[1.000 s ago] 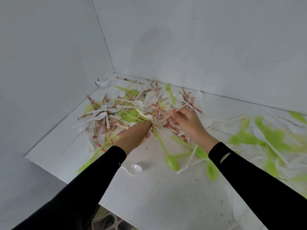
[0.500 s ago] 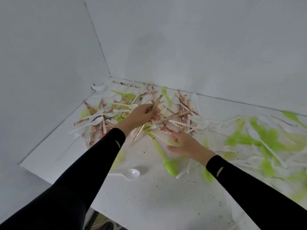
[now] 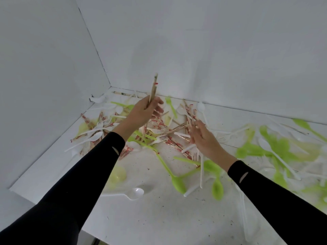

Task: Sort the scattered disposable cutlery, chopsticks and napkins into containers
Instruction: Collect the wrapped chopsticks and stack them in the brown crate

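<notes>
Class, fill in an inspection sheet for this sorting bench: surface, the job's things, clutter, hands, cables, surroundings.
Surface: white table, dark specks, cutlery strewn across it.
Job's things: wrapped chopsticks, white forks, green spoons and a white spoon lie mixed; no containers or napkins seen.
Clutter: nothing seen.
Hands: left hand grips a bundle of chopsticks upright above the pile; right hand reaches into the pile, its grip blurred.
Cables: nothing seen.
Surroundings: white walls meeting in a corner behind the table.
</notes>
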`<state>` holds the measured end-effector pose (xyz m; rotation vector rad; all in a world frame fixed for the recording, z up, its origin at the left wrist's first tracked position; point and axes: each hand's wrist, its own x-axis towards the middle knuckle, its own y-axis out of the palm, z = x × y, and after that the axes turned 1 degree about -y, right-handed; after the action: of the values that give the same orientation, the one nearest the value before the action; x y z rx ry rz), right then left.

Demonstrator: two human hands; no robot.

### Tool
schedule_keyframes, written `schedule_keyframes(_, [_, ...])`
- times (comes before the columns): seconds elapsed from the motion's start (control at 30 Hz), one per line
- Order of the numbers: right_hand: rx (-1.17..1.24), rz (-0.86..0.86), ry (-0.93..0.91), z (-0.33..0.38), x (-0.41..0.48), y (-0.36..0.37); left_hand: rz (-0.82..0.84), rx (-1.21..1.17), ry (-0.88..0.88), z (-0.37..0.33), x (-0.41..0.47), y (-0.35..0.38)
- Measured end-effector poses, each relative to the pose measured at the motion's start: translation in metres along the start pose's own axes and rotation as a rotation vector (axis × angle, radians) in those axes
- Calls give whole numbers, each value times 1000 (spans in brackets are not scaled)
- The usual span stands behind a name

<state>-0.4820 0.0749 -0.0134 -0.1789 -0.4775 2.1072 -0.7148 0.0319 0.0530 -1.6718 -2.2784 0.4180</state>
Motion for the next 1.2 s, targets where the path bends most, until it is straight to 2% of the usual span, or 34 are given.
schedule_keyframes(0.1, [-37, 6, 12, 8, 18, -13, -14, -54, 24, 1, 4, -2])
schedule_keyframes(0.3, [-600, 143, -121, -21, 67, 0, -232, -99, 53, 12, 22, 8])
schedule_keyframes(0.43, [-840, 281, -185, -34, 81, 17, -240, 108, 13, 40, 27, 13])
schedule_keyframes(0.53, [-971, 307, -258, -40, 85, 20, -375, -25, 50, 51, 26, 17])
schedule_keyframes(0.63, [-954, 276, -302, -44, 86, 14, -480, -125, 74, 60, 23, 20])
schedule_keyframes(0.77, [-895, 168, -266, -42, 87, -5, -410, -79, 26, 82, 15, 30])
schedule_keyframes(0.93, [-859, 194, 62, -26, 95, -29, -321, -9, -65, 94, 17, 34])
schedule_keyframes(1.0, [-796, 202, 145, -23, 100, -32, -375, 90, -47, 88, 25, 31])
schedule_keyframes(1.07, [-614, 207, 204, -19, 102, -29, -434, 263, -43, 84, 35, 22])
schedule_keyframes(1.13, [-388, 172, 288, -16, 103, -21, -377, 477, -110, 88, 42, 12])
schedule_keyframes(1.2, [-280, 130, 350, -19, 104, -9, -276, 653, -181, 99, 46, 3])
